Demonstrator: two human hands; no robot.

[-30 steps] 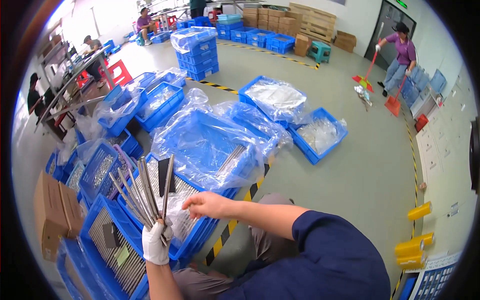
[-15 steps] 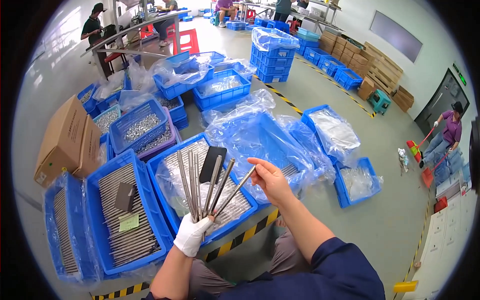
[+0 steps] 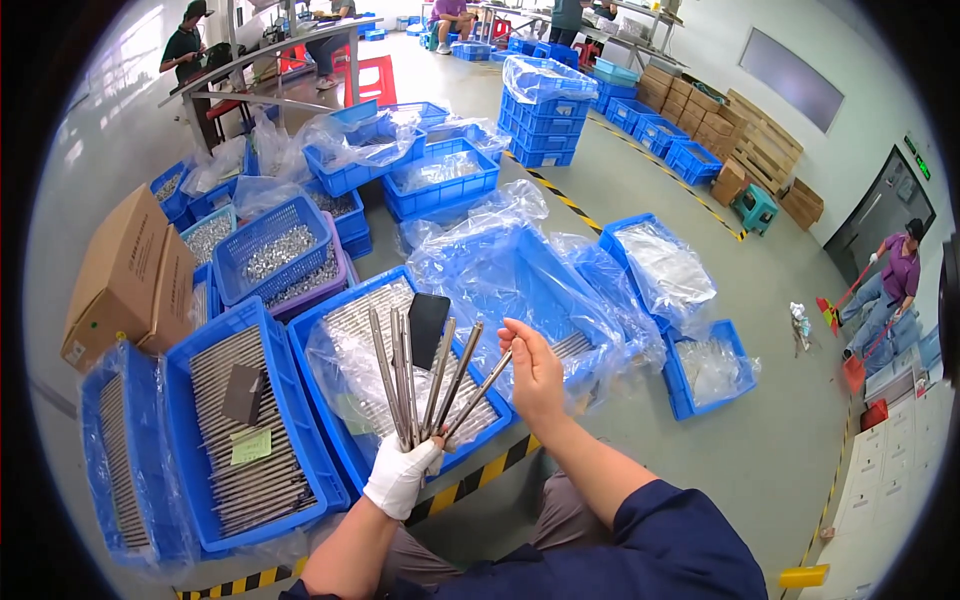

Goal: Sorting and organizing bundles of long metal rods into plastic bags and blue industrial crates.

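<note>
My left hand, in a white glove, grips several slim metal rods by their lower ends. They fan upward and apart. My bare right hand has its fingers curled at the upper tip of the rightmost rod, which leans toward it; the exact finger contact is partly hidden. Beneath the rods is a blue crate filled with rows of similar rods, partly covered by clear plastic. A black phone lies on those rods, just behind the fanned bunch.
Left of it, another rod-filled crate holds a dark block and a yellow-green note. A plastic-lined blue crate stands ahead. Cardboard boxes are at the left. A person with a broom and dustpan is at far right.
The rod bunch and my left hand have shifted slightly right and down in the picture. My right hand has turned more upright, staying at the rightmost rod's tip.
</note>
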